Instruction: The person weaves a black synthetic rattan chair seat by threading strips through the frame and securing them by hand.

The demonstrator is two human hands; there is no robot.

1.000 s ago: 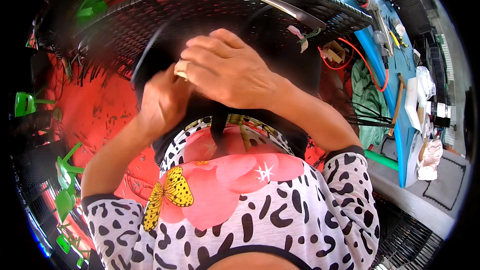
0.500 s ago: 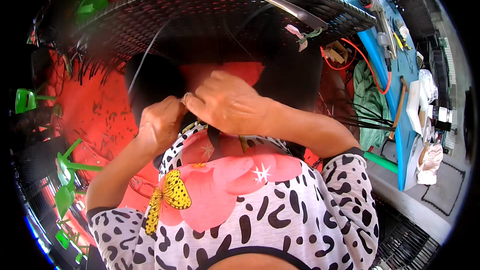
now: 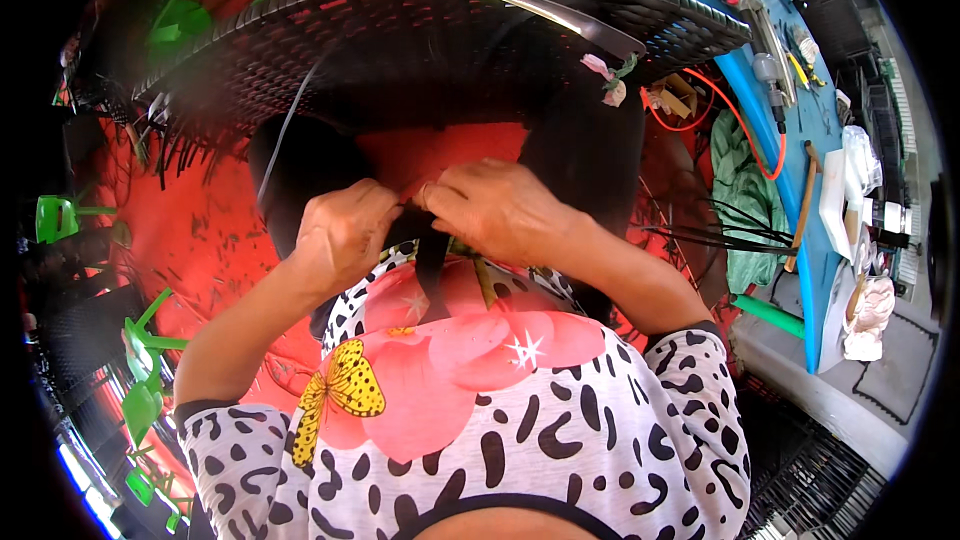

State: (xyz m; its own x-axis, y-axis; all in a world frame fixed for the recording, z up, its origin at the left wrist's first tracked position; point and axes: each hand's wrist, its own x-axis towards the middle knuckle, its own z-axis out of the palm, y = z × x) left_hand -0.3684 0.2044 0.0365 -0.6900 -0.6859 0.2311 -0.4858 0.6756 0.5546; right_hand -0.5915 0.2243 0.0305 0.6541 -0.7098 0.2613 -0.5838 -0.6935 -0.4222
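Observation:
My left hand (image 3: 345,228) and my right hand (image 3: 500,208) are both closed, their fingertips almost meeting above my lap. A flat black strip (image 3: 432,265) hangs down from under the fingers of my right hand against my shirt. Whatever my left fingers pinch is too small and dark to make out. Just beyond my hands, a black woven wicker panel (image 3: 350,35) arches across my knees, with loose strip ends at its left edge. One thin grey strand (image 3: 287,125) dangles from the panel, apart from my hands.
At the right stands a blue table (image 3: 790,50) with a power tool (image 3: 770,80) and an orange hose (image 3: 778,162). Black strips (image 3: 735,230) stick out near a green sack (image 3: 745,175). Dark scraps litter the red floor (image 3: 200,240). Green plastic stools (image 3: 145,360) stand at the left.
My right hand has moved right, and my left hand slightly right. A small gap now shows between their fingertips, which were touching before. More of the black strip shows below the right hand.

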